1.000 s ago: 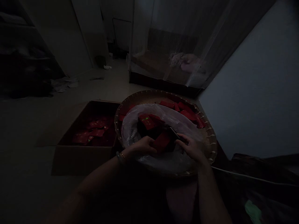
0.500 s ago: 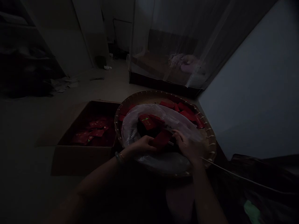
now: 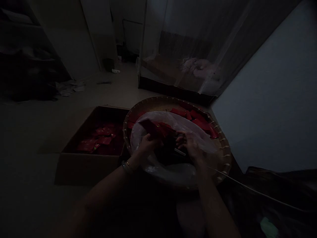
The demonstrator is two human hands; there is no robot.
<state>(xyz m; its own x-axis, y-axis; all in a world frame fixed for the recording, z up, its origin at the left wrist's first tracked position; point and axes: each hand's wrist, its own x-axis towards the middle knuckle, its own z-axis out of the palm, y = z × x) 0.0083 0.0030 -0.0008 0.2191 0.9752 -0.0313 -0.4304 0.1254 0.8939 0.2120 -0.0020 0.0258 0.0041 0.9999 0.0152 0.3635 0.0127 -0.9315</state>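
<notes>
In the dim head view, my left hand (image 3: 148,145) is closed on a flat, dark red packet (image 3: 148,127) that is tilted up. My right hand (image 3: 190,145) is to its right with fingers bent and apart, and I see nothing in them. Beneath both hands a crumpled clear plastic bag (image 3: 170,172) lies in a round woven bamboo tray (image 3: 224,145). More red packets (image 3: 165,127) are in the bag's opening, partly hidden by shadow. A small whitish strip (image 3: 180,152) shows below my right fingers.
Left of the tray stands an open cardboard box (image 3: 86,168) with shiny red packets (image 3: 104,131) inside. Other red packets (image 3: 201,124) rest along the tray's far right side. A thin pale cord (image 3: 260,190) runs off rightward. Behind are a netted bed (image 3: 173,77) and a wall (image 3: 272,109).
My left hand has risen slightly leftward with a red packet, now tilted up. My right hand has drawn a little left and its fingers have come apart. The view has shifted slightly.
</notes>
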